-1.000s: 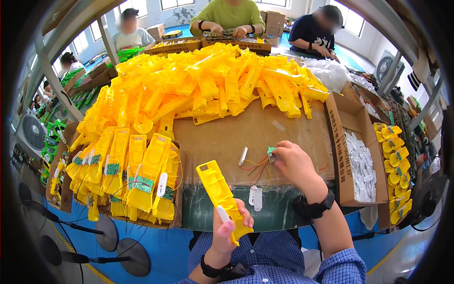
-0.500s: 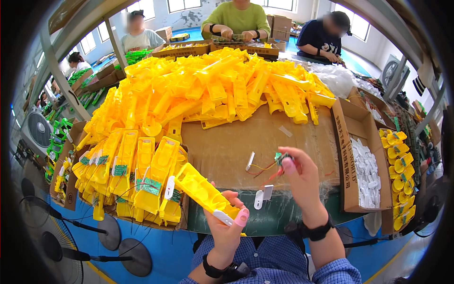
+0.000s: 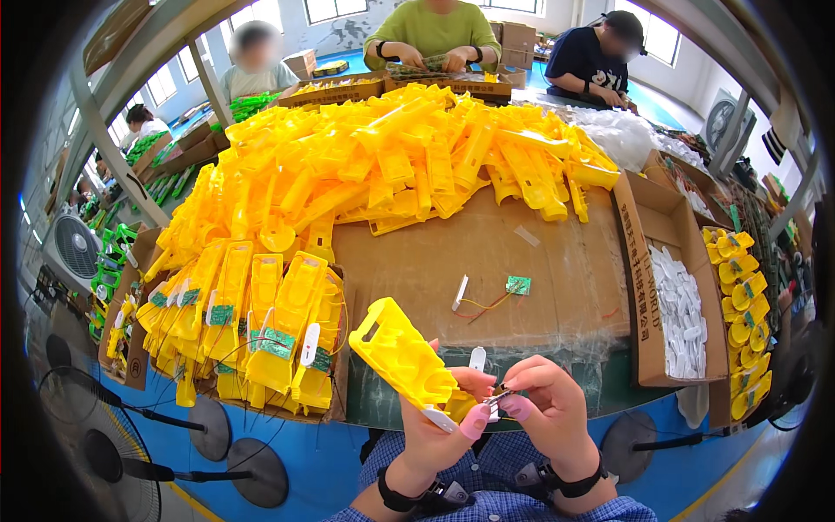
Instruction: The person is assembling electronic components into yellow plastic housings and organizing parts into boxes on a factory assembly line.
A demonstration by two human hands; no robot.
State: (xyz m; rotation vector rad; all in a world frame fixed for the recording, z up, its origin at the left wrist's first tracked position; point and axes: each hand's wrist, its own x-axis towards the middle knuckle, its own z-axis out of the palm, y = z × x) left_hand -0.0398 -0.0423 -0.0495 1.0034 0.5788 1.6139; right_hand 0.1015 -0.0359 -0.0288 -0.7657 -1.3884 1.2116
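My left hand (image 3: 435, 431) is closed round a yellow plastic housing (image 3: 402, 352), tilted with its hollow side showing and a white piece (image 3: 439, 419) at its lower end. Close beside it, my right hand (image 3: 550, 404) pinches a small dark, shiny part (image 3: 497, 397) at the housing's lower end; its exact kind is too small to make out. The fingertips of both hands nearly meet there. Beyond them on the cardboard lies a green circuit board (image 3: 518, 284), wired to a white strip (image 3: 460, 293). A white oval-ended piece (image 3: 477, 358) shows just behind my fingers.
A big heap of yellow housings (image 3: 374, 157) covers the far table. At left, a box holds housings with green boards (image 3: 274, 342) and loose wires. At right stands a carton (image 3: 648, 322) of white pieces (image 3: 680, 313), beside stacked yellow parts (image 3: 746, 322). Several people work beyond.
My right hand has come down and left from above the cardboard to the housing, uncovering the green board. My left hand has moved slightly right, turning the housing more upright.
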